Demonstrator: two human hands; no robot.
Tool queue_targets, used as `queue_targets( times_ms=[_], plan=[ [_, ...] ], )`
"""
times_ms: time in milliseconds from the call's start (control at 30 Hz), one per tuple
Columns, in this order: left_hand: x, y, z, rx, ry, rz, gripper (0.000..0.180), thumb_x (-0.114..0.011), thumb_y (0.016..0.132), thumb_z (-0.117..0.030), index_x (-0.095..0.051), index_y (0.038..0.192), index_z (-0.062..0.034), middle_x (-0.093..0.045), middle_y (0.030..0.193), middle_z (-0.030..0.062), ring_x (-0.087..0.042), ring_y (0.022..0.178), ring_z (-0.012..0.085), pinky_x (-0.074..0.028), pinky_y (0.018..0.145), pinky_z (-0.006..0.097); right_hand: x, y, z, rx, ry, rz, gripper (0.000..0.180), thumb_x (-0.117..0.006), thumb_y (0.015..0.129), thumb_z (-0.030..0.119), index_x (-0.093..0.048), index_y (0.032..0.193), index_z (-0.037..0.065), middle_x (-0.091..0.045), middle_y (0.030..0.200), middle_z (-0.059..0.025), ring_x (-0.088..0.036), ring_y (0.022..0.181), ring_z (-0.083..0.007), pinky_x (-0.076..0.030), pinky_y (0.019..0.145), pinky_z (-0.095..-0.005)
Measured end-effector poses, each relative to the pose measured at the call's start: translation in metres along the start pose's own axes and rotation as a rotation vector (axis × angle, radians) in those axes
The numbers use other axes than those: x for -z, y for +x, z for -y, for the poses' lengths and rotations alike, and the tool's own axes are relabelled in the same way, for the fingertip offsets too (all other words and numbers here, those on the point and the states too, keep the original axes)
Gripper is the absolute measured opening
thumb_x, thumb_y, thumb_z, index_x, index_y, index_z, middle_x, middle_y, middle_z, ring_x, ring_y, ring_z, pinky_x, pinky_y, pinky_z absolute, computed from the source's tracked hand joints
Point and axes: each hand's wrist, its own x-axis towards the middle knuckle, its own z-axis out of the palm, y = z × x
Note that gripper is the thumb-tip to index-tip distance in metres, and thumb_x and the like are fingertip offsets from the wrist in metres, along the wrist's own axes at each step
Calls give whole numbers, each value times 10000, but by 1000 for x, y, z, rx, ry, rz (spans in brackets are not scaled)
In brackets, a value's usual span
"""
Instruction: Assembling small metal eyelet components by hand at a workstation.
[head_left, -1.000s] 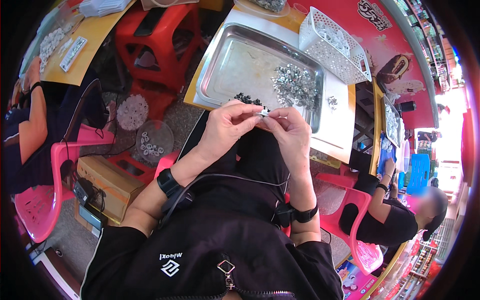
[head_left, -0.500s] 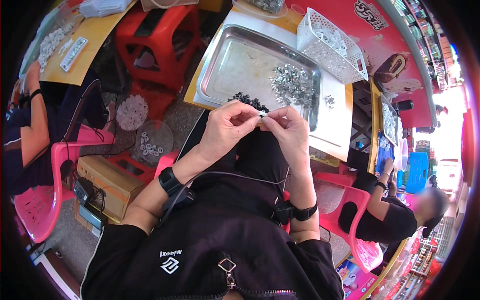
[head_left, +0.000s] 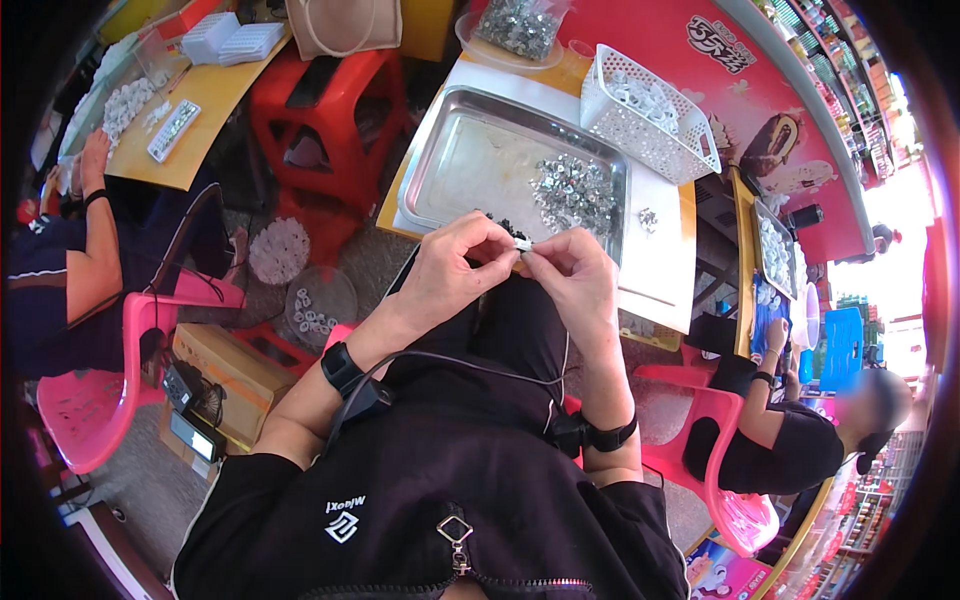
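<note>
Both my hands meet over the near edge of a steel tray [head_left: 465,150], fingertips pinched. Between them is a small white plastic piece [head_left: 521,244], too tiny to make out in detail. My left hand [head_left: 455,265] grips it with thumb and forefinger. My right hand [head_left: 582,280] is closed at the piece's right end; whether it holds a separate small part there is hidden. Small silver metal parts [head_left: 575,190] lie heaped on the tray's right side. Some small black parts [head_left: 507,225] show just behind my left fingers, mostly covered.
A white perforated basket [head_left: 645,115] of white pieces stands beyond the tray, near a bag of metal parts [head_left: 515,28]. A few metal bits [head_left: 648,218] lie right of the tray. Co-workers sit at both sides on pink chairs [head_left: 125,385]. A cable [head_left: 470,362] crosses my lap.
The view has shifted slightly, so the tray and tables appear moved. My hands stay together, and more of the white piece now shows between my fingertips.
</note>
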Motion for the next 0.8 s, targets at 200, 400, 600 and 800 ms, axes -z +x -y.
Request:
queue_targets(
  times_ms=[200,400,600,800],
  plan=[
    [-7,8,-10,-94,39,53,97,-703,798,-17,-631,861,-5,-610,808,71,-648,712,149,-536,635,266,12,-6,8,58,70,-46,80,-699,809,-27,-623,833,-29,-613,814,-78,-689,752,-146,-549,649,-247],
    [-13,17,-13,-261,228,32,143,-723,749,57,-643,850,-6,-654,821,95,-665,721,161,-538,630,248,20,-4,9,259,-204,-146,105,-716,774,-45,-632,830,-16,-589,773,-82,-642,678,-148,-522,599,-267],
    [-12,34,-5,-324,263,-56,153,-738,741,18,-641,854,-17,-640,794,89,-650,706,196,-525,615,284,12,18,-2,412,-269,-203,165,-747,716,-59,-616,781,16,-584,759,-79,-610,650,-196,-498,565,-291],
    [1,50,15,-269,262,-79,152,-734,736,32,-641,850,-8,-645,802,106,-650,684,196,-519,608,268,-1,50,-6,479,-350,-178,170,-746,712,-62,-617,782,22,-588,764,-83,-597,638,-194,-488,547,-302]
  ],
)
